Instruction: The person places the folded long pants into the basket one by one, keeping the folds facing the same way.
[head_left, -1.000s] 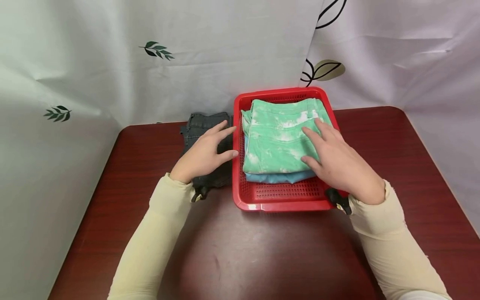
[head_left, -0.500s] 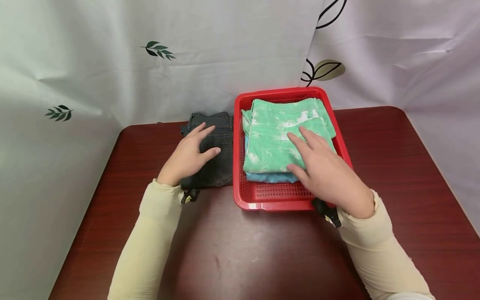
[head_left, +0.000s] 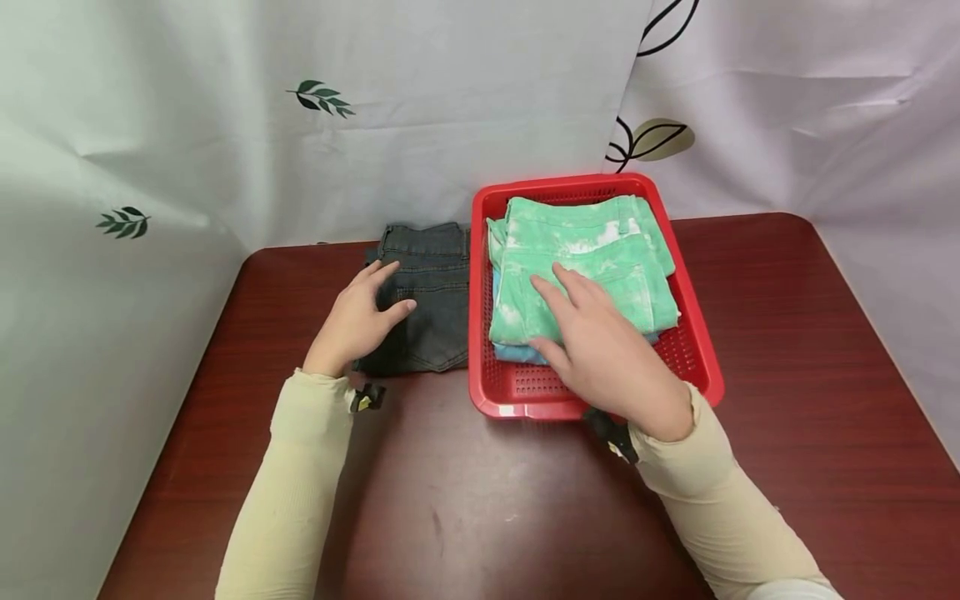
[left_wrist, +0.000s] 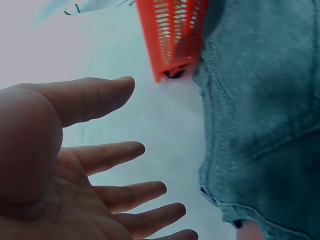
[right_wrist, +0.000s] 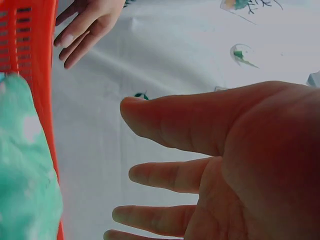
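My left hand (head_left: 352, 323) hovers over the left side of the folded dark denim garment (head_left: 438, 325), fingers spread and holding nothing. In the left wrist view the denim (left_wrist: 265, 100) lies apart from the extended fingers (left_wrist: 130, 195). Above the front of the red basket (head_left: 528, 412) is my right hand (head_left: 600, 346), its fingers relaxed and apart. Beneath it in the basket lies a folded green and white tie-dye garment (head_left: 622, 287) with back-pocket stitching. Light blue cloth (head_left: 517, 353) shows under the green one. The right wrist view has the right palm (right_wrist: 215, 220) bare.
The basket stands right of the denim, close against it, on a dark red wooden table (head_left: 465, 500). White curtain cloth (head_left: 450, 108) with leaf prints hangs behind the table and along its sides.
Both hands have moved left: the left from the basket's left edge to the denim's left side, the right from the green garment's right side toward its front middle. Basket and garments stay put.
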